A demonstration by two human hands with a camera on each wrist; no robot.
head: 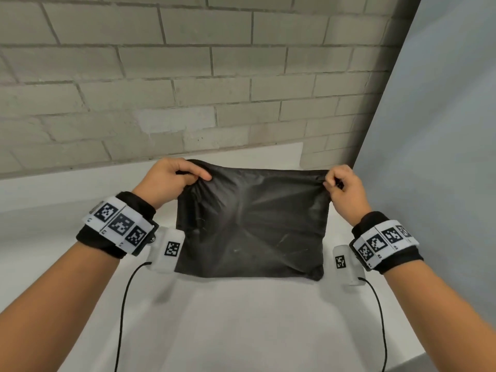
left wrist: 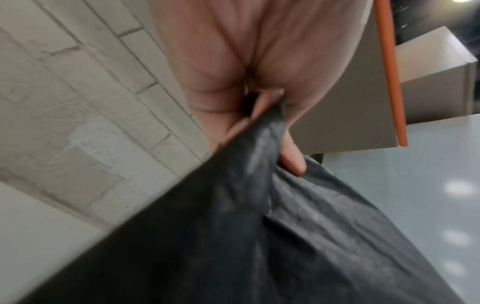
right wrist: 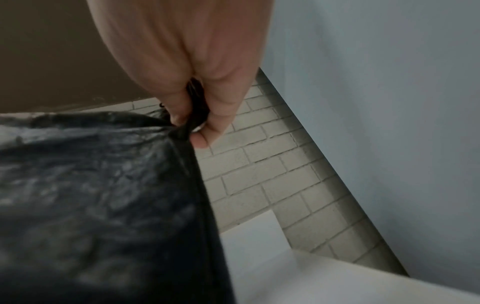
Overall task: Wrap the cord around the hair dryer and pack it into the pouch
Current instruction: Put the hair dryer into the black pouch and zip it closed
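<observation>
A black fabric pouch (head: 249, 224) hangs stretched between both hands above the white table (head: 241, 318), bulging as if something sits inside; its contents are hidden. My left hand (head: 174, 178) pinches the pouch's top left corner, thumb over the fabric. My right hand (head: 341, 183) pinches the top right corner. In the left wrist view the pouch (left wrist: 259, 236) runs from my left hand (left wrist: 272, 123) down across the frame. In the right wrist view my right hand (right wrist: 192, 123) grips the bunched edge of the pouch (right wrist: 103, 195). No hair dryer or cord shows.
A pale brick wall (head: 188, 76) stands close behind the table. A grey-blue panel (head: 442, 130) rises at the right. In the left wrist view, cardboard boxes (left wrist: 436, 72) and an orange-edged board (left wrist: 392, 82) stand beyond the hand.
</observation>
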